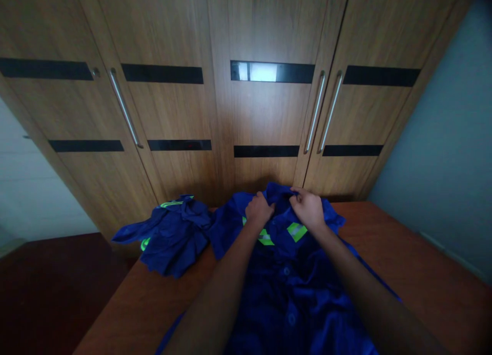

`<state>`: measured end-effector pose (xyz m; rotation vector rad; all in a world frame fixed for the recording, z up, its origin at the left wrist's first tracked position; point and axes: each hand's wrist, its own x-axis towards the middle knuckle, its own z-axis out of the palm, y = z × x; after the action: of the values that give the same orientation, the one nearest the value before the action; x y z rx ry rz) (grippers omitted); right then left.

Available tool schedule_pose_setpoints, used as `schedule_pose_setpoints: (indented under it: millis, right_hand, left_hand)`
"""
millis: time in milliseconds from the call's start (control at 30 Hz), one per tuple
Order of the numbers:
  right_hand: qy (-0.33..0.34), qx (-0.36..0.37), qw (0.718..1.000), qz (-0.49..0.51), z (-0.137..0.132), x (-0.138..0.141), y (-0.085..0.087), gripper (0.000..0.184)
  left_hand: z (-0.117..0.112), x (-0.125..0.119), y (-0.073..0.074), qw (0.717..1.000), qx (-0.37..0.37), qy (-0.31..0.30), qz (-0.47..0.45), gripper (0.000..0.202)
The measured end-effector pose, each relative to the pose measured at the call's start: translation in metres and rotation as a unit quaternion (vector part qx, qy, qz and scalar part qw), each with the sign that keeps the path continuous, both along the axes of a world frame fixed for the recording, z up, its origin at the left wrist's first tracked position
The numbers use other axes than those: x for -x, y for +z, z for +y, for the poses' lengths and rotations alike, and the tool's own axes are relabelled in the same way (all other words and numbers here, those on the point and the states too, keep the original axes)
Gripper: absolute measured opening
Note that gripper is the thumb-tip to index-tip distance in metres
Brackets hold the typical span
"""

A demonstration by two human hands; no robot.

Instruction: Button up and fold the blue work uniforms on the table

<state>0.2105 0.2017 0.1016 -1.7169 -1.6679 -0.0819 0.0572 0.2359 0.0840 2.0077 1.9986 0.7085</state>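
Observation:
A blue work shirt (284,293) with buttons down its front lies spread over the wooden table, collar end away from me. Yellow-green reflective strips with grey middles cross its chest. My left hand (260,209) is closed on the cloth at the left side of the collar. On the collar's right side, my right hand (308,206) pinches the fabric between thumb and fingers. Both forearms reach over the shirt and cover parts of it. A crumpled blue garment (177,237) with yellow-green strips lies to the left, against the shirt's sleeve.
Behind the table (384,237) stands a tall wooden wardrobe (265,114) with black bands and long metal handles. A pale blue wall (442,181) rises on the right. Dark floor (57,283) shows past the table's left edge.

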Motion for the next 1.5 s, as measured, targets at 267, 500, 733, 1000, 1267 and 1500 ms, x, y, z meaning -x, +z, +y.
schedule_pose_setpoints:
  millis: [267,500,733,1000,1267,1500]
  right_hand:
    - [-0.024,0.039,0.998,-0.040,-0.037,-0.015,-0.012,0.042]
    - [-0.050,0.230,0.968,-0.082,-0.024,-0.041,-0.030,0.046]
    - [0.017,0.283,0.955,-0.088,0.003,-0.048,-0.031,0.033]
    - [-0.025,0.225,0.972,-0.064,0.029,-0.047,0.017,0.025]
    - [0.054,0.136,0.982,0.121,0.063,-0.036,0.091,0.038]
    - [0.187,0.139,0.901,0.366,0.053,-0.023,0.054,0.061]
  left_hand:
    - [0.023,0.014,-0.014,0.998,0.046,0.032,0.036,0.050]
    - [0.020,0.039,-0.017,0.998,0.023,0.000,0.055,0.025]
    - [0.004,0.055,0.003,0.996,-0.034,-0.052,0.061,0.024]
    - [-0.006,0.081,0.056,0.991,-0.099,-0.056,0.074,0.026]
    - [0.034,0.075,0.116,0.973,-0.120,-0.092,-0.172,0.035]
    - [0.039,0.070,0.073,0.977,-0.068,-0.177,-0.096,0.060]
